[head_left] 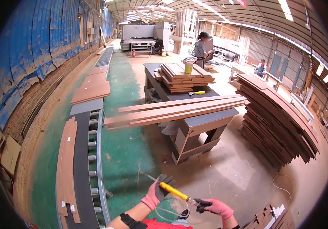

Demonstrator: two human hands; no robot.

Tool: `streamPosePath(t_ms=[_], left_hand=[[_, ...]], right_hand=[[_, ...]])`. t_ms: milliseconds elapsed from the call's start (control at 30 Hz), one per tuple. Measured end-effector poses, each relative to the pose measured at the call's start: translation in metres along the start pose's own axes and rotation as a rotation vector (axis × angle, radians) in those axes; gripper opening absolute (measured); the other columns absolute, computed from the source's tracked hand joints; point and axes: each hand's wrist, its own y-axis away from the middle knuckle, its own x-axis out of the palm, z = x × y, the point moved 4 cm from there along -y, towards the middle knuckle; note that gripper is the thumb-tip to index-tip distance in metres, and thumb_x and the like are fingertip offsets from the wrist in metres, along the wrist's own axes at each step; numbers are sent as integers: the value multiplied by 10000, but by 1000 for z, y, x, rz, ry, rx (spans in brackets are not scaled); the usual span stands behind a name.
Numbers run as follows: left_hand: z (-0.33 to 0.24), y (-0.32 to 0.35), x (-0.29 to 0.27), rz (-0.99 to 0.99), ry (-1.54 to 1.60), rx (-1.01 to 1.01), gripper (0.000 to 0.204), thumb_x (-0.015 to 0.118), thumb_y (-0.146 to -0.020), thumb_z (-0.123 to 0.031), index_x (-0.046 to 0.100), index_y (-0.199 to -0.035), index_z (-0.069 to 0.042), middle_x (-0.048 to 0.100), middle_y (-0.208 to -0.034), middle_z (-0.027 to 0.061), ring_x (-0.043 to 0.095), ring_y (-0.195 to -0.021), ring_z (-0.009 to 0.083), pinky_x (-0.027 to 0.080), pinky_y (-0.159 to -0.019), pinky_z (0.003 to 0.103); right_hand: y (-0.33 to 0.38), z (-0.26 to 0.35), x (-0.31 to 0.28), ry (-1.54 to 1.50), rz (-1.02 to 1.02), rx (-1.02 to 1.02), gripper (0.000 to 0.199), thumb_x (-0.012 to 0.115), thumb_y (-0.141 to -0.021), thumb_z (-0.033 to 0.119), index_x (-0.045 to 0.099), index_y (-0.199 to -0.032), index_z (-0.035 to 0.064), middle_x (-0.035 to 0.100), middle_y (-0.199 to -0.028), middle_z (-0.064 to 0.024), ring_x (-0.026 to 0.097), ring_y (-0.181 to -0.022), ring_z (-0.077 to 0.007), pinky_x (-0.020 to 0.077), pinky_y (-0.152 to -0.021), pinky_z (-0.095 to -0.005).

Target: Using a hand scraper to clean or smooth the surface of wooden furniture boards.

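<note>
Low in the head view, my left hand (156,194), in a grey and pink glove, is closed round a yellow air blow gun (174,190). Its thin metal nozzle points up and to the left. My right hand (216,208), gloved in the same colours, grips the connector end of the blow gun. A clear air hose (168,218) loops below, between my forearms. Ahead of my hands, several long brown boards (164,112) lie across a dark workbench (210,117), their left ends overhanging it.
At my left runs a roller conveyor (92,157) carrying brown boards (67,152). The bench also holds a board stack (175,82), a green tub (188,68) and a yellow-handled tool (198,92). A tall board pile (271,122) stands right. A co-worker (201,49) stands beyond the bench.
</note>
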Motion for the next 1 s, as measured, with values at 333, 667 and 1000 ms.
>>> streamPosePath(t_ms=[333,667,1000], left_hand=[[208,-80,17,-26,-564,-292,512,389,-959,-405,496,-1138,63,596,-830,66,582,-761,167,482,-743,283],[225,-150,-2,-224,-234,-302,313,475,-928,-301,536,-1101,-48,560,-1158,134,492,-1146,306,356,-1020,443],[78,-264,29,-260,-519,60,320,419,-947,-316,512,-1145,-82,604,-1048,86,603,-900,232,497,-799,371]], right_hand=[[14,-80,-113,-265,229,155,827,732,-730,153,259,-1401,46,449,-1305,-95,482,-1132,-189,401,-951,-323],[5,-131,-155,59,-229,-23,490,641,-754,119,493,-1212,28,603,-1070,-164,590,-989,-262,455,-855,-321],[-25,-43,-273,175,-320,70,420,602,-751,100,526,-1158,28,618,-965,-157,606,-889,-275,465,-786,-327]])
